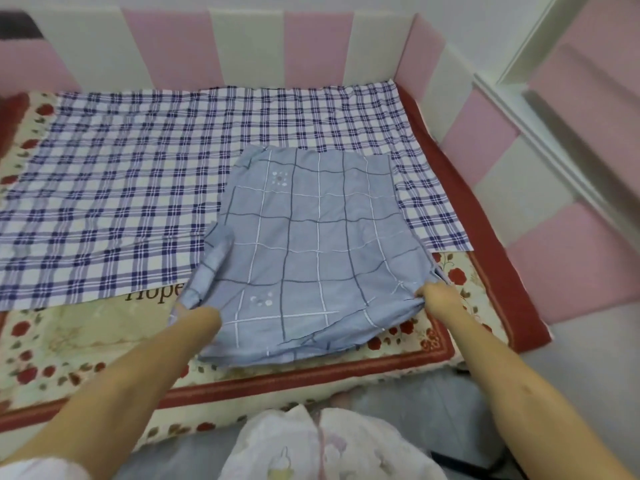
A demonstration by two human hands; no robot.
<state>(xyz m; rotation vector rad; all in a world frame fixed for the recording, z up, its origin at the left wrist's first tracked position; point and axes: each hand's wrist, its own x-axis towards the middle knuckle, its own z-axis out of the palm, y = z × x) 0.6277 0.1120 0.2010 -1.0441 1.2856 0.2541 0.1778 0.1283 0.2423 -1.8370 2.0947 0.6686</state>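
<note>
Head view: the blue grid cloth (311, 244) lies mostly flat, its far part on the checked sheet (121, 188) and its near edge on the floral mat (69, 341). The right hand (438, 299) has its fingers (420, 302) clamped on the cloth's near right corner, where the fabric bunches. The left forearm (145, 372) runs in under the cloth's left edge. The left hand is covered by a raised fold there, so I cannot tell whether its fingers are apart or closed.

This looks like the start of a fold or a straightening pull, with both near corners being taken up. The next move likely calls for an even lift on both sides, so that the rumpled left edge comes out flat and the corners can meet squarely. Padded pink and white wall panels (242, 46) stand behind the mat.
</note>
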